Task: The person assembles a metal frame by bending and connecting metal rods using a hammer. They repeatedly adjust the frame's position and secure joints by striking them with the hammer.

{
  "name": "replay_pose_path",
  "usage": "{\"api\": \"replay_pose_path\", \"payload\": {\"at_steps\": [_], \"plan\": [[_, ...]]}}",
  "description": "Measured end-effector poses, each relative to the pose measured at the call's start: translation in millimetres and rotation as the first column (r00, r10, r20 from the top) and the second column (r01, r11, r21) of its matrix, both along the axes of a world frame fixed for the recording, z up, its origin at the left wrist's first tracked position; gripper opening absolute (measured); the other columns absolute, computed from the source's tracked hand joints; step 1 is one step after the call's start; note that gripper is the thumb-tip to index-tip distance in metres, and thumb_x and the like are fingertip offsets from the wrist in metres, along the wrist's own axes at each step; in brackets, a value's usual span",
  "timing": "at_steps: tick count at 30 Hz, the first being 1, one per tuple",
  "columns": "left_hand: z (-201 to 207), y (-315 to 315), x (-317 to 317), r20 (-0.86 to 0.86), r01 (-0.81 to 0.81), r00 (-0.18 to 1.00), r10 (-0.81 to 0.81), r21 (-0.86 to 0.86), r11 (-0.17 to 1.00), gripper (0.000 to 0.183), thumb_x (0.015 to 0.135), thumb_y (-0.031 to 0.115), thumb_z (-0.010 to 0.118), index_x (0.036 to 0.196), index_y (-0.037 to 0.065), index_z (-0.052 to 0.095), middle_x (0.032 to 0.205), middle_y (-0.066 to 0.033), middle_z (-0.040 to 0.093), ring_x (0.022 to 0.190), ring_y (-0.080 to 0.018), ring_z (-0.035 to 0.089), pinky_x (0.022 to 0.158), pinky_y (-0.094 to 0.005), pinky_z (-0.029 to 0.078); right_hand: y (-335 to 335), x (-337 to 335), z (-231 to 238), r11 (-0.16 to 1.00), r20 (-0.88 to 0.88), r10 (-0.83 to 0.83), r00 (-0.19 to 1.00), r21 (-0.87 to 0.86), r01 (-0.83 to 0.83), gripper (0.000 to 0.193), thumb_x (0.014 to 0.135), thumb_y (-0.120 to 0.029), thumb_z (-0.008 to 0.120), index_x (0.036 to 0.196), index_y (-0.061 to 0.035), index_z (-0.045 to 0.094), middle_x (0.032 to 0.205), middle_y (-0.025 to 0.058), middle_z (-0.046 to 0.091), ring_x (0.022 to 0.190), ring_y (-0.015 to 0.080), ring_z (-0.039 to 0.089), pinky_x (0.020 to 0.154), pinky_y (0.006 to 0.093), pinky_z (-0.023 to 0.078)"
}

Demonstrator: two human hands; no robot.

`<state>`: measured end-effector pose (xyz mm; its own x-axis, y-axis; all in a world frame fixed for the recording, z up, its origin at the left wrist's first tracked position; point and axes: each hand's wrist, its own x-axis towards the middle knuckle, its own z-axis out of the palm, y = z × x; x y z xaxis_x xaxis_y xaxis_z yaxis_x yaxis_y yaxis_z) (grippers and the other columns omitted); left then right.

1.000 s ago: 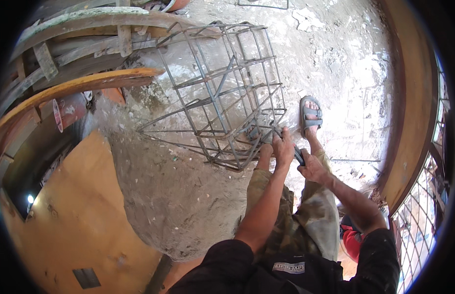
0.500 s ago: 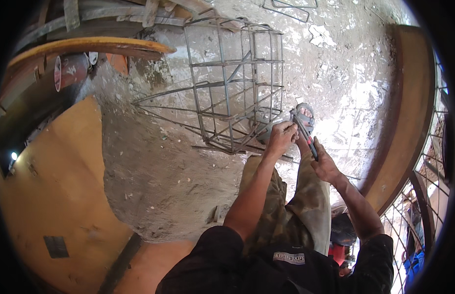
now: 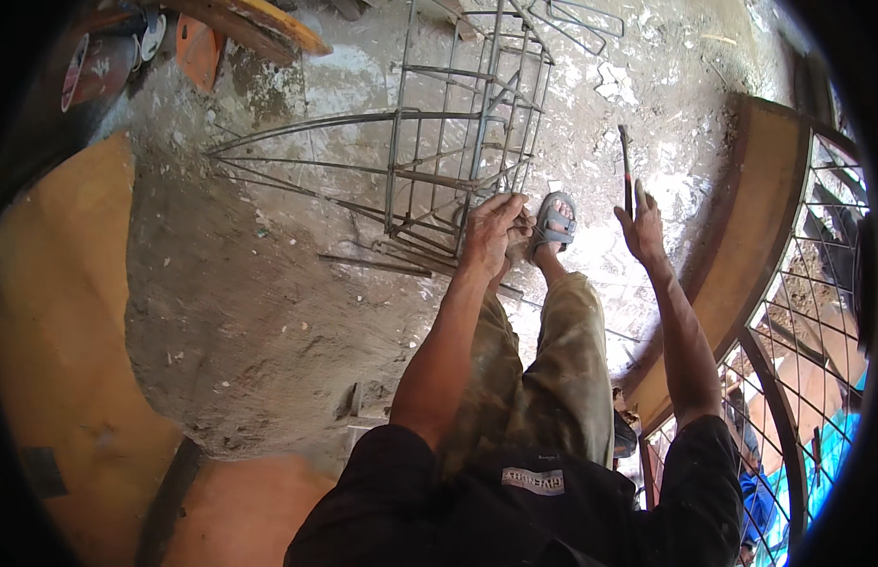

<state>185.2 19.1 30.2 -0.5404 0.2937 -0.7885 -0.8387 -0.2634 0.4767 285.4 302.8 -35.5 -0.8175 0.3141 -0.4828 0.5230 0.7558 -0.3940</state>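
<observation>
My left hand (image 3: 494,231) is closed in a pinch at the lower right corner of the steel rebar cage (image 3: 478,142). Whatever lies between its fingertips is too small to make out. Off to the right, apart from the cage, my right hand (image 3: 644,230) holds narrow pincers (image 3: 627,165) with a bit of red on the handles. They point away from me, between the thumb and the stretched index finger; the other fingers are partly hidden. Long bars of the cage converge to a tip at its left.
Loose rods (image 3: 375,265) lie on the dusty floor beside the cage, and bent wire stirrups (image 3: 590,26) at the far side. My sandalled foot (image 3: 555,222) stands close by. A curved wooden border (image 3: 765,180) with a metal grille (image 3: 802,312) runs along the right.
My hands have moved apart: the right swung right with the pincers, now pointing away, while the left shifted left to the cage's corner. The view has shifted too.
</observation>
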Motion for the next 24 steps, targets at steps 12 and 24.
{"api": "replay_pose_path", "payload": {"at_steps": [12, 24], "plan": [[29, -13, -11, -0.17, -0.166, 0.971, 0.169, 0.034, 0.986, 0.018, 0.096, 0.013, 0.055, 0.099, -0.004, 0.063, 0.071, -0.0019, 0.053, 0.062, -0.0114, 0.057, 0.059, -0.0247, 0.052, -159, -45, 144, 0.819, -0.103, 0.008, 0.995, -0.57, -0.065, 0.012, 0.086, -0.006, 0.06, 0.096, 0.0007, 0.063, 0.071, 0.012, 0.061, 0.065, 0.026, 0.062, 0.058, 0.0348, 0.047], [39, 46, -43, -0.225, 0.602, 0.746, -0.627, -0.175, 0.779, 0.015, 0.084, 0.004, 0.059, 0.093, -0.001, 0.071, 0.072, -0.0023, 0.062, 0.069, -0.0099, 0.054, 0.063, -0.0285, 0.044, -48, -139, 136, 0.588, -0.494, 0.623, 0.606, -0.215, -0.78, 0.022, 0.083, -0.023, 0.067, 0.1, -0.0124, 0.06, 0.111, 0.0085, 0.055, 0.103, 0.0295, 0.054, 0.092, 0.042, 0.041]]}}
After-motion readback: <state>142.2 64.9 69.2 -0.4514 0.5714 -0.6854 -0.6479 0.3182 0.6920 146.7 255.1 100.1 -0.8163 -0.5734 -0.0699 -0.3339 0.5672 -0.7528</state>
